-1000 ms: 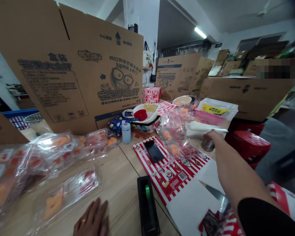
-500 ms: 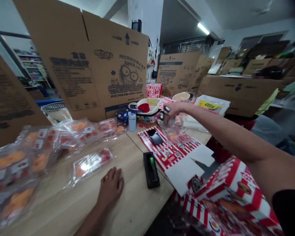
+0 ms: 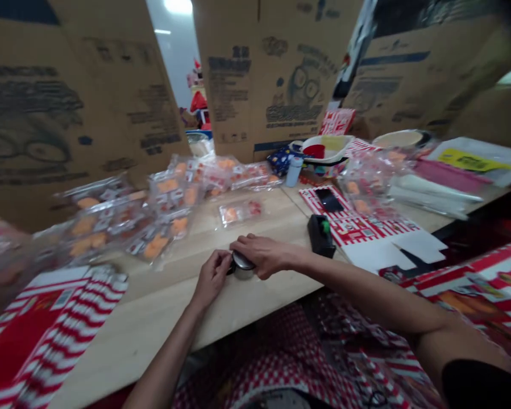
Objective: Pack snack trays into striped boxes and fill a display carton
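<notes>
Near the table's front edge, a container with a dark, shiny rounded lid (image 3: pixel 243 261) stands between my hands; its lower part looks see-through, and its exact kind is blurred. My right hand (image 3: pixel 259 255) is wrapped over the lid from the right. On the other side, the fingers of my left hand (image 3: pixel 214 274) are pinched at the container's dark left edge. Just beyond them lies a clear packet (image 3: pixel 242 212) with orange and red pieces. A black tape dispenser (image 3: pixel 321 236) with a green core stands to the right of my right hand.
Many clear packets (image 3: pixel 170 193) with orange pieces are heaped along the left and back. Red-striped flat cartons (image 3: pixel 54 324) lie at front left. A phone (image 3: pixel 329 200) rests on an unfolded carton (image 3: pixel 366 232). A blue bottle (image 3: pixel 294 172) stands by a basket (image 3: pixel 329 149); large cardboard boxes (image 3: pixel 276 79) line the back.
My right hand has come from the far right back to the front middle with the container. My left hand, flat on the table before, now pinches at it. The view has swung left and down.
</notes>
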`<control>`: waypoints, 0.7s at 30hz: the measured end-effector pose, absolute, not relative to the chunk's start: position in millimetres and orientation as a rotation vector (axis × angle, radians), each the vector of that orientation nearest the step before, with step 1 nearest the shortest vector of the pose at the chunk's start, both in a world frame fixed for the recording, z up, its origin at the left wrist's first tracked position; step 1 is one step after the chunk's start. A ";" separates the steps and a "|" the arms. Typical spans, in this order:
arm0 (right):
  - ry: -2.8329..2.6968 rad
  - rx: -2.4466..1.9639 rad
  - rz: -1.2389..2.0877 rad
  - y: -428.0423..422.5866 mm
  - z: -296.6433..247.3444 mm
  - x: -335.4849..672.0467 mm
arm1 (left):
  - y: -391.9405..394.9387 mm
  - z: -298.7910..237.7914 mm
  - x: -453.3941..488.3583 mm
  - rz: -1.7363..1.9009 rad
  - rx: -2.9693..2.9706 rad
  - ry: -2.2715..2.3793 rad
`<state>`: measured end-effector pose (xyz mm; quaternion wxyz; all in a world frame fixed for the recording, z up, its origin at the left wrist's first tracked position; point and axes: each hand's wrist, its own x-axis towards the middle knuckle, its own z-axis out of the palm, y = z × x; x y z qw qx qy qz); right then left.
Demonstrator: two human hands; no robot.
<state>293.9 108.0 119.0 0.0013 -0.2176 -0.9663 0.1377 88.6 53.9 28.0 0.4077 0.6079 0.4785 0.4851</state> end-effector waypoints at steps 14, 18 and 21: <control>-2.580 -1.204 -0.059 66.2 70.6 238.2 | 26.8 -14.9 111.4 1.415 1.431 1.587; -2.427 -0.976 0.279 84.2 81.8 247.8 | 29.7 -15.6 105.0 1.394 1.472 1.645; -1.916 -1.085 0.888 108.9 104.3 255.8 | 35.0 -16.1 101.1 1.413 1.465 1.684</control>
